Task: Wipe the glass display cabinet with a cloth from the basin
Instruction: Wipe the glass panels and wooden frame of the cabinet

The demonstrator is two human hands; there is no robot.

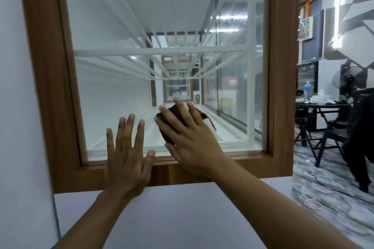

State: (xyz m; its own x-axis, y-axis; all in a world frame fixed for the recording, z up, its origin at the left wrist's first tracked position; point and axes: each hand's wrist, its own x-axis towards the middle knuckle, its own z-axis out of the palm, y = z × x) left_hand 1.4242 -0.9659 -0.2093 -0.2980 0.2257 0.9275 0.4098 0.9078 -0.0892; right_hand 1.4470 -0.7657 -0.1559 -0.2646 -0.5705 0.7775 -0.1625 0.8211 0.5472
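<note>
The glass display cabinet [121, 26] fills the view, its end pane set in a brown wooden frame [50, 66], with white shelf bars inside. My right hand [188, 137] lies flat on the lower part of the pane, fingers spread, pressing a dark brown cloth [172, 121] against the glass. A corner of the cloth sticks out to the right of my fingers. My left hand [127, 157] rests flat, fingers apart, on the glass and the bottom rail of the frame, just left of the cloth. The basin is out of view.
A white wall panel [20, 107] borders the frame on the left and a white surface [162, 218] lies below it. To the right stand a black folding table [323, 107] with a water bottle [307, 90], black chairs, a fan [344, 81], and white cables [307, 194] on the marble-pattern floor.
</note>
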